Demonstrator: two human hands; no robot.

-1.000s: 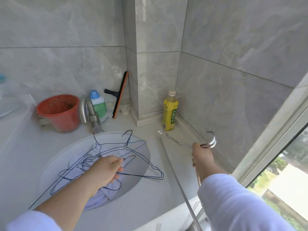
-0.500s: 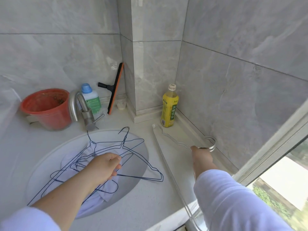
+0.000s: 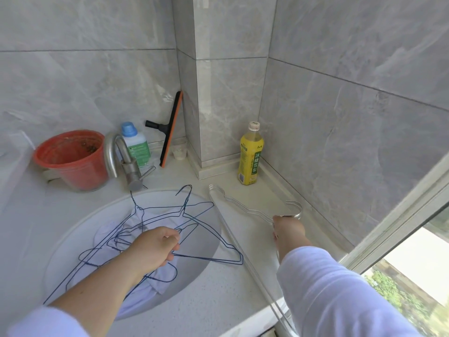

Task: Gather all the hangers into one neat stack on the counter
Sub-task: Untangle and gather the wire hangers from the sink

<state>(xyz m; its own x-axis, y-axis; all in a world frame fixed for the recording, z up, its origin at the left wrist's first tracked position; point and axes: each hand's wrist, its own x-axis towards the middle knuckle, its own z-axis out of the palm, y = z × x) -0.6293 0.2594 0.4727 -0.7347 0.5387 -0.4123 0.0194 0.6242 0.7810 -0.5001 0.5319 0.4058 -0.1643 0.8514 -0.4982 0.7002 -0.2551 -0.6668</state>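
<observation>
Several thin blue wire hangers [image 3: 201, 257] are bunched over the round white sink, and my left hand [image 3: 153, 246] grips them near the middle. Silver metal hangers [image 3: 240, 207] lie low along the pale counter [image 3: 218, 300] to the right of the sink. My right hand [image 3: 289, 231] holds them just below their hooks, which point towards the right wall. Their long bottom bar runs from near the yellow bottle down to the counter's front edge, partly hidden behind my right sleeve.
A white cloth [image 3: 150, 288] lies in the sink [image 3: 73, 239] under the blue hangers. Behind stand a steel tap [image 3: 126, 164], a red bucket [image 3: 73, 161], a detergent bottle [image 3: 136, 144], a squeegee [image 3: 170, 132] and a yellow drink bottle [image 3: 250, 159]. A window [image 3: 413, 263] is at right.
My right hand has lowered the silver hangers from the air down onto the counter by the right wall. My left hand keeps hold of the blue hangers over the sink.
</observation>
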